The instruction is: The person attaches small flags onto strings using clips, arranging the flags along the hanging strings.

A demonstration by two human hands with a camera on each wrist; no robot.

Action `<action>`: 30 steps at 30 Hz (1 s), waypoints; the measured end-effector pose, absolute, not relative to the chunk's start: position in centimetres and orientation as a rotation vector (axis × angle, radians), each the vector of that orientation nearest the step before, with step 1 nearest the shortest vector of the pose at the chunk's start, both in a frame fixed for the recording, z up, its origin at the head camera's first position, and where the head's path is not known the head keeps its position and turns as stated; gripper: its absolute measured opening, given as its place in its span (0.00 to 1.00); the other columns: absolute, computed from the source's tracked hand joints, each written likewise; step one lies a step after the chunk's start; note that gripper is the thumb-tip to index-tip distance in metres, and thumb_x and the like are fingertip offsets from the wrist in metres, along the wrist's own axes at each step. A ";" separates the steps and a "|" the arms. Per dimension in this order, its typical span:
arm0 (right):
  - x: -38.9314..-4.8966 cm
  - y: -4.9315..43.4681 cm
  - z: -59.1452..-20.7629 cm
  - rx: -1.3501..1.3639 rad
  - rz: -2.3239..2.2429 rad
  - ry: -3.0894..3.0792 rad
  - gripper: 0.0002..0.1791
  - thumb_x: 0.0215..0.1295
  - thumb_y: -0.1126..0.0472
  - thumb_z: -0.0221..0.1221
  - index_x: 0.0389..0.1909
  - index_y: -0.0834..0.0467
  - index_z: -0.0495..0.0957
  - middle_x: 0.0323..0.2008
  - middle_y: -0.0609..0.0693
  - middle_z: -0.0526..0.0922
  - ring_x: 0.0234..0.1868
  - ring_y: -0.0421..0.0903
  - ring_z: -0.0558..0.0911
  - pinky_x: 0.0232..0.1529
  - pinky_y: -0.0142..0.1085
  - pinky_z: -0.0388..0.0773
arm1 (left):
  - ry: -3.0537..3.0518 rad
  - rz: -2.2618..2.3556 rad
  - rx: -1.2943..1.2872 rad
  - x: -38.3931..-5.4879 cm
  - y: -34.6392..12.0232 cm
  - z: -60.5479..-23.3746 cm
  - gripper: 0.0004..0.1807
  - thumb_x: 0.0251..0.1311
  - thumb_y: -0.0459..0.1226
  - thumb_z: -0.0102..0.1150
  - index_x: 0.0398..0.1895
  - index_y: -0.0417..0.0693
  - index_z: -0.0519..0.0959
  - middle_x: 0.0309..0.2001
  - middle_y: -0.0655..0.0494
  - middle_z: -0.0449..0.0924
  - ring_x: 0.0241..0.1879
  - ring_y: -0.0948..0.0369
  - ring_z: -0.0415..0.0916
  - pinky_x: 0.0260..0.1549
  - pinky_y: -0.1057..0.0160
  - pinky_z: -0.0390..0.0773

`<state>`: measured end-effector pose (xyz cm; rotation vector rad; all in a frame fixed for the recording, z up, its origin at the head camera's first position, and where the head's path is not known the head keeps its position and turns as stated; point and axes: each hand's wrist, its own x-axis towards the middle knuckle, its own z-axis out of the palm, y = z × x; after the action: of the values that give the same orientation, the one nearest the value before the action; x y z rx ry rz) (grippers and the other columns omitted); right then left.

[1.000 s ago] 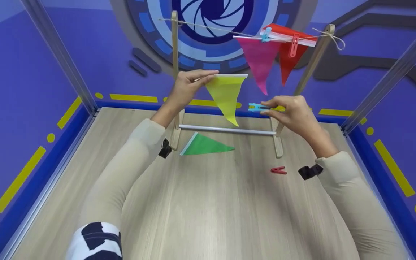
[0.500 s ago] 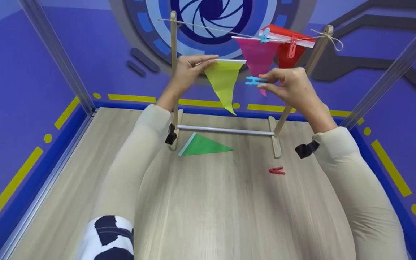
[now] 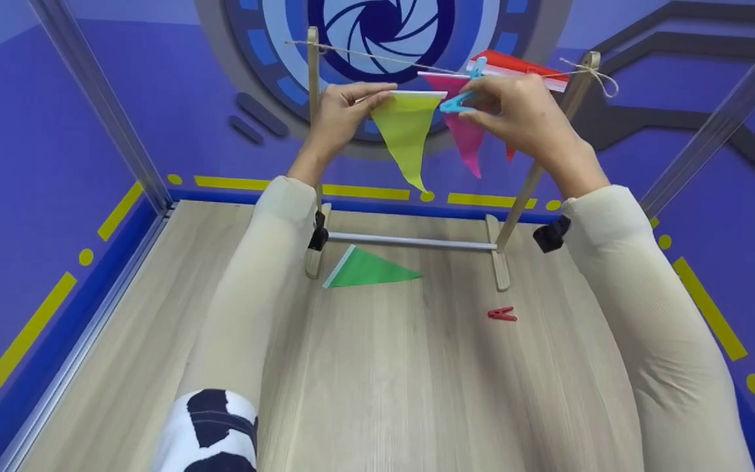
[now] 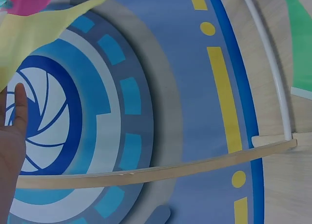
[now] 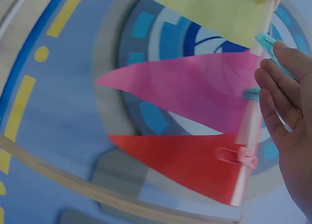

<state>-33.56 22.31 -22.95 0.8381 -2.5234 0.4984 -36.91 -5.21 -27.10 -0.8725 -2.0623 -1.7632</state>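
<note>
My left hand (image 3: 345,115) pinches the left end of the white top strip of a yellow triangular pennant (image 3: 407,128), which hangs point down below the string (image 3: 377,56). Between thumb and fingers, my right hand (image 3: 522,111) holds a light blue clothespin (image 3: 455,103) right at the pennant's upper right corner. Behind that hand, a pink pennant (image 3: 466,147) and a red pennant (image 5: 190,160) hang on the string. Another blue clothespin (image 5: 251,93) sits on the pink one's strip, and a pink-red clothespin (image 5: 236,157) on the red one's.
The string runs between two wooden posts (image 3: 314,78) joined low down by a white bar (image 3: 410,242). On the table (image 3: 377,380) lie a green pennant (image 3: 371,269) and a red clothespin (image 3: 502,314). A patterned wall stands behind the rack.
Both hands have risen toward the string, the left with the yellow pennant, the right with the blue clothespin. The clothespin has come closer to the pennant's right corner.
</note>
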 end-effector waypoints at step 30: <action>-34.1 20.9 -16.7 0.605 0.231 -2.741 0.26 0.65 0.47 0.56 0.61 0.54 0.73 0.53 0.57 0.79 0.52 0.56 0.80 0.55 0.48 0.74 | -2.102 -1.713 -0.888 -36.7 -3.6 -24.6 0.14 0.64 0.37 0.55 0.49 0.42 0.82 0.43 0.46 0.83 0.41 0.53 0.79 0.46 0.61 0.78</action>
<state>-34.12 20.87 -16.70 0.6049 -2.7411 0.2313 -36.74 -3.62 -24.58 -0.8885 -2.1022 -1.7132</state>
